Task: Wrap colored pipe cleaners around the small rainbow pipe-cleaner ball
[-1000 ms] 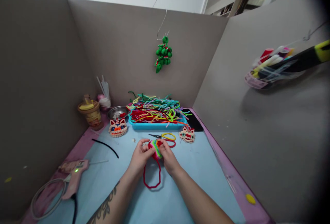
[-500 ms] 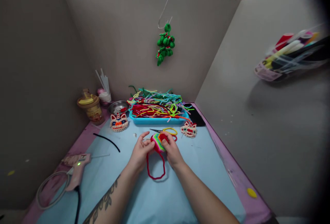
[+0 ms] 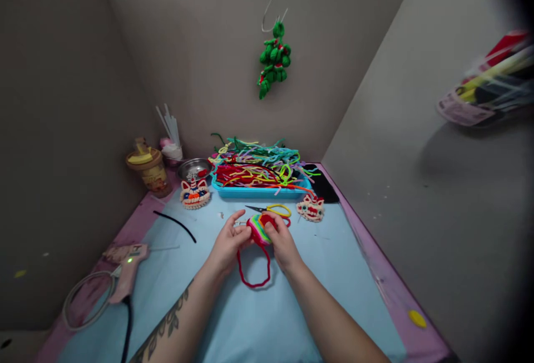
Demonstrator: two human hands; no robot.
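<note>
Grey panels wall in your blue-covered counter. Your left hand and right hand, fingers partly curled, pinch a rainbow-striped piece between them, from left and right; its red loop extends toward the near side.

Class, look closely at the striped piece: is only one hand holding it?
No: the left hand and the right hand both hold the striped piece, one at each side.

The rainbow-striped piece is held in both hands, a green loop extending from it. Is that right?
No: the head view shows a red loop, not green, extending from the rainbow-striped piece held in the left hand and right hand.
</note>
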